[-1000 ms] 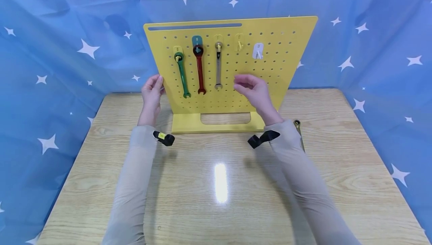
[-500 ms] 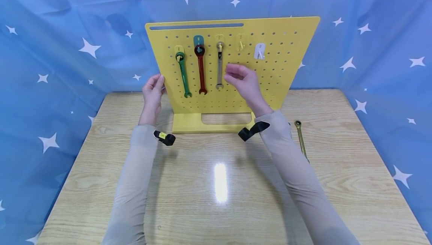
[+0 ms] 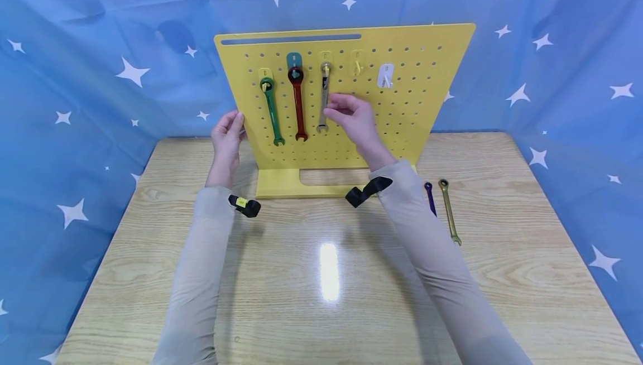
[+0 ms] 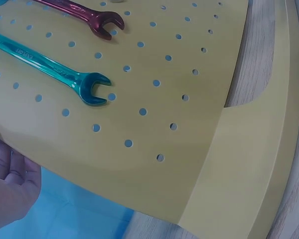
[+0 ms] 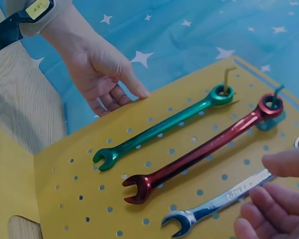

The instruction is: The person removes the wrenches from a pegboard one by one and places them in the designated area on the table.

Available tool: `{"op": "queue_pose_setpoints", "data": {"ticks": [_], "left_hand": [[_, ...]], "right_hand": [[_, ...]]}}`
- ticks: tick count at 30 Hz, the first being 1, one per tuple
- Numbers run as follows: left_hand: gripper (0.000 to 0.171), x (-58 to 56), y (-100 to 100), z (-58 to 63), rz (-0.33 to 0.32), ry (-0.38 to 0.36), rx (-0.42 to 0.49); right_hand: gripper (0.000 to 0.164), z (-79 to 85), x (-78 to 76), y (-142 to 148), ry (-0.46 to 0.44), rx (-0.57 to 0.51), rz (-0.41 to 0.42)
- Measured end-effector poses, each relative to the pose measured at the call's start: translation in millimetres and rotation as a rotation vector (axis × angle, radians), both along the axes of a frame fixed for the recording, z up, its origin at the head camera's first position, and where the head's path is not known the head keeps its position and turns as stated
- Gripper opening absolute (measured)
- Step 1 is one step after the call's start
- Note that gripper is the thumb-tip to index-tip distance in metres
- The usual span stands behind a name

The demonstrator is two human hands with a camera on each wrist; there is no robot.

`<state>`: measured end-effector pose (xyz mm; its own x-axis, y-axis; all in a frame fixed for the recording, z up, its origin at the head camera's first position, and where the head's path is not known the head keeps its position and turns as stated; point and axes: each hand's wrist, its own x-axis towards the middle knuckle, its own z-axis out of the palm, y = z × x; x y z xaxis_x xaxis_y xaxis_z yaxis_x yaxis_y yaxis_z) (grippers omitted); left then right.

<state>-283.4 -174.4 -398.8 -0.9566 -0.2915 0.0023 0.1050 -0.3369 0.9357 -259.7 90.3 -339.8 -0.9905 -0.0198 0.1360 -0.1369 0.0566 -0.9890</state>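
My left hand (image 3: 226,139) grips the left edge of the yellow pegboard (image 3: 402,142), thumb in front and fingers behind. At the board's middle my right hand (image 3: 354,119) pinches the handle of a silver combination wrench (image 3: 324,89), thumb and fingertips on either side of it. The silver wrench's ring end still hangs on a hook, its open end tilted slightly left. A green wrench (image 3: 272,111) and a red wrench (image 3: 298,102) hang to its left. In the right wrist view the silver wrench (image 5: 224,201) runs between thumb and fingertips, partly hidden by them.
A yellow hook (image 3: 358,66) and a white hook (image 3: 385,76) are on the board's right part, with nothing hung on them. A dark blue wrench (image 3: 430,197) and a gold wrench (image 3: 449,211) lie on the wooden table (image 3: 281,298), near my right sleeve. A blue star-patterned cloth (image 3: 100,30) stands behind.
My right hand has moved left across the board onto the silver wrench, whose lower end has swung slightly left. The dark blue wrench has come into view. My left hand stays put.
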Motion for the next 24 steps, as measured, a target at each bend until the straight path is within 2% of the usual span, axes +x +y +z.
{"op": "queue_pose_setpoints", "data": {"ticks": [6, 12, 20, 24], "left_hand": [[0.006, -0.3, 0, -0.4, 0.010, -0.009, -0.013], [0.006, -0.5, 1, -0.1, 0.014, -0.017, -0.019], [0.006, -1.2, 1, 0.2, 0.012, -0.021, -0.018], [0.005, -0.7, 1, 0.8, 0.009, -0.023, -0.015]], "right_hand": [[0.028, 0.8, -1.8, -4, -0.027, 0.001, 0.003], [0.028, 5.5, 0.7, -9, -0.089, 0.003, -0.029], [0.026, 7.5, 2.3, -13, -0.089, 0.007, -0.062], [0.025, 5.1, 0.0, -17, -0.084, 0.000, -0.104]]}}
